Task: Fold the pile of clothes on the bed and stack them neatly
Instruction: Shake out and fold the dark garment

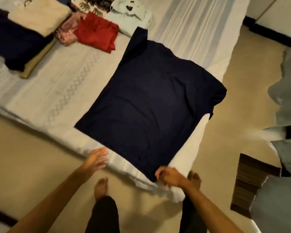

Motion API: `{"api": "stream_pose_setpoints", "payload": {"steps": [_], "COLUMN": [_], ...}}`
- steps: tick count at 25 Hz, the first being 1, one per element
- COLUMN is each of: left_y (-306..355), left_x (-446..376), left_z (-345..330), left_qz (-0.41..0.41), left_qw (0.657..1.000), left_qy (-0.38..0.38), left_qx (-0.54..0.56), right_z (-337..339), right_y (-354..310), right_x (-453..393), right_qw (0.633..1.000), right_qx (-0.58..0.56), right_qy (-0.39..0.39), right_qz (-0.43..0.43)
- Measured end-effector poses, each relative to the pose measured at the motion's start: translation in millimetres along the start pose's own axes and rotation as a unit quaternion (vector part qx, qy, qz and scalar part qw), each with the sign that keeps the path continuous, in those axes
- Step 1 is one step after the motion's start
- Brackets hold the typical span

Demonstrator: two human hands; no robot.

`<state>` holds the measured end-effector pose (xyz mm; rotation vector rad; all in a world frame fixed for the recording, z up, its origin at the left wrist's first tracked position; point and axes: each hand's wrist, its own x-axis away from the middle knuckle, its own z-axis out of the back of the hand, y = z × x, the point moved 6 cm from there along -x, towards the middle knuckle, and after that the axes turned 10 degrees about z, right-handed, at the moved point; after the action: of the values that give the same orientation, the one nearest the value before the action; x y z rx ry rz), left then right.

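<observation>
Two hands work at the lower edge of the frame, and several folded stacks sit at the upper left. Starting there, you have a dark navy folded piece (15, 46) lying over a tan folded piece (35, 64), with a cream knit-looking fold (39, 19) just behind them. Right of those lie a pink patterned, shiny-looking garment (65, 34) and a red folded garment (96, 36) with soft creases, touching each other. Behind them is a white print fabric with small animal shapes (89, 5), and beside it a pale mint collared shirt (133, 17), folded.

Your left hand (96, 158) hovers at the bed's near edge, fingers spread and straight, holding nothing, just left of the shirt's lower corner. In the middle of the frame the navy shirt (149, 101) lies spread flat on the bed (57, 91), a smooth, matte, roughly square shape set diagonally, with one sleeve pointing toward the top and the other hanging off the bed's right edge. The bed cover is off-white with a stitched zigzag band and a ribbed striped panel.

Your right hand (170, 177) pinches the shirt's lowest corner with curled fingers at the bed corner. Motion blur softens both hands. At the far right hangs grey-green cloth (284, 98), crumpled.
</observation>
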<state>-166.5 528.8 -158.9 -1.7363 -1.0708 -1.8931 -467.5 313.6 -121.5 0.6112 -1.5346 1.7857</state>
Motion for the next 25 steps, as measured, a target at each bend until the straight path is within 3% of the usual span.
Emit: {"api": "stream_pose_setpoints", "payload": {"steps": [2,5,7,9,12,16,19,25], "left_y": [-46,-91,-104,-108,-117,-140,-154,-183], "left_x": [12,23,27,33,33,24,21,-16], "left_z": [-52,-153,-215,-255,-282,-298,-292,-286], "left_qz": [0.007,-0.023,-0.059,-0.040,-0.059,-0.080,-0.091,-0.052], "left_qw": [1.000,0.994,0.988,0.982,0.944,0.903,0.868,0.814], "left_qy": [-0.006,0.082,0.142,0.173,0.277,0.326,0.372,0.365], "left_qx": [-0.021,-0.062,-0.005,0.071,0.171,0.267,0.315,0.448], "right_z": [77,222,325,413,507,554,561,572], "right_y": [1,14,14,19,29,30,18,36], "right_x": [3,21,16,20,0,-61,-120,-206], "right_qw": [0.999,0.997,0.992,0.986,0.972,0.954,0.963,0.983], "right_qx": [0.017,0.000,0.063,0.097,0.181,0.232,0.150,0.110], "right_qy": [0.025,0.062,0.096,0.136,0.148,0.187,0.221,0.141], "right_qz": [0.034,0.049,0.050,0.021,-0.019,-0.004,0.038,0.043]}}
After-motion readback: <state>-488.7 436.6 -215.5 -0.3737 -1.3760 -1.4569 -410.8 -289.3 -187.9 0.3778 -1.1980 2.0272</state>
